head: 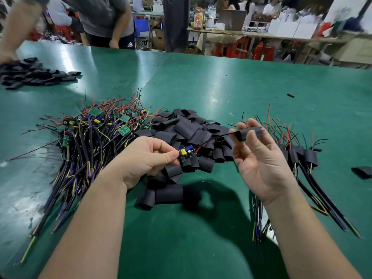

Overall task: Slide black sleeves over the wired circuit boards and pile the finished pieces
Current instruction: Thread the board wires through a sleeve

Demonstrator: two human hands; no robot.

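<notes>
My left hand (150, 158) pinches a small circuit board (186, 153) with a yellow and a blue part on it. Its thin red and black wires run up to the right into a black sleeve (249, 133), which my right hand (259, 156) holds between thumb and fingertips, palm facing me. The wire tips stick out of the sleeve's far end. Beneath my hands lies a heap of loose black sleeves (187, 133). Left of it is a pile of bare wired boards (96, 127). At the right lies a pile of sleeved pieces (302, 156).
The green table (201, 83) carries another heap of black sleeves (34, 74) at the far left, where another person's hand (6, 57) rests. A stray sleeve (362, 172) lies at the right edge. People stand behind the table's far side.
</notes>
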